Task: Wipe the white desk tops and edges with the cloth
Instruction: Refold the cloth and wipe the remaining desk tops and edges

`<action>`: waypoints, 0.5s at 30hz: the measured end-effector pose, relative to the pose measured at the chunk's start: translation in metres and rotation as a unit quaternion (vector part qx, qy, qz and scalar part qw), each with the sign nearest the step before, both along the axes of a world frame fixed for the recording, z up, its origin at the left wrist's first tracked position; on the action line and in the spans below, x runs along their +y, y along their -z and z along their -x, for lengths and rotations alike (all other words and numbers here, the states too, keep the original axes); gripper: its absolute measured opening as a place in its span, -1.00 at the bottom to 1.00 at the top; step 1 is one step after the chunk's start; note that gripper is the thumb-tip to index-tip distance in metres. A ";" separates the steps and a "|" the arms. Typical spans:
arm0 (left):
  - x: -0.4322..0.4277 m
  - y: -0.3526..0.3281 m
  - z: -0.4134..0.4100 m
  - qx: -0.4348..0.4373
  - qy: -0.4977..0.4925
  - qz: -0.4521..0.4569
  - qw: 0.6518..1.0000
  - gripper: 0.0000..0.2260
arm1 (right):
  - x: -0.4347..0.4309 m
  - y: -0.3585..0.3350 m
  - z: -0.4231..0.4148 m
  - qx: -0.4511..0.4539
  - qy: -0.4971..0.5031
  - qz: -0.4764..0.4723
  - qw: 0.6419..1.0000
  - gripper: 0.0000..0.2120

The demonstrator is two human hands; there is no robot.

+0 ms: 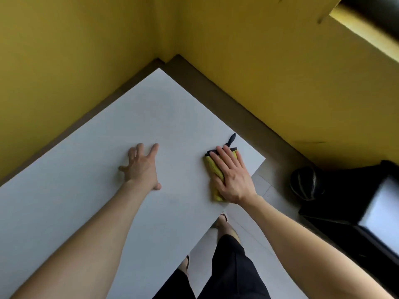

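Starting at the left from my remote seat, a yellow wall [64, 72] runs behind the tabletop [86, 201], which sits angled into the room's corner. The left hand [141, 167] is spread, its fingers apart and their tips propped on the bare white surface near the middle. It holds nothing, and I read it as a brace. To its right, and well apart from it, the cloth [212, 169] lies folded on the tabletop near the right corner. It is yellow with a dark border, and a small black loop [232, 139] sticks out at its far end. The right hand [233, 178] lies flat on the cloth, fingers straight and pressed together, bearing down rather than pinching. Past the edge I see grey floor [269, 190], and farther right a dark bag [306, 184], too blurred to say more about. I judge that the step in hand is wiping the top in the right-hand corner zone, though nothing on the surface tells me which parts are already done. The next move calls for even pressure and a sweep across the top. For the edge, the fingers would need to curl the cloth over the rim. So close to the edge, the cloth could slide off under a flat palm.
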State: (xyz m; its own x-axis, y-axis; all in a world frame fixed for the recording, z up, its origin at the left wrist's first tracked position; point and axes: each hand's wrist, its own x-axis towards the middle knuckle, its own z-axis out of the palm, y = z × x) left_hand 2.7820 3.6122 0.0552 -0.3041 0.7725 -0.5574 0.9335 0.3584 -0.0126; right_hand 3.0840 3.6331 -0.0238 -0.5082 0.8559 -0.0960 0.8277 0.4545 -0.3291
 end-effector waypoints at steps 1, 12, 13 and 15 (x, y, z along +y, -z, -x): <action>0.001 0.003 -0.001 0.002 -0.007 0.004 1.000 0.30 | 0.019 0.000 0.000 -0.004 0.003 0.003 1.000 -0.33; -0.002 0.016 -0.003 0.025 -0.035 -0.007 0.999 0.34 | 0.248 0.015 0.219 0.004 -0.167 -0.006 0.986 -0.34; -0.003 0.017 -0.002 0.030 -0.033 -0.004 0.999 0.35 | 0.254 0.017 0.227 0.000 -0.175 -0.005 0.985 -0.34; -0.003 0.017 -0.002 0.023 -0.040 0.002 0.999 0.34 | 0.249 0.017 0.220 0.002 -0.178 -0.003 0.984 -0.33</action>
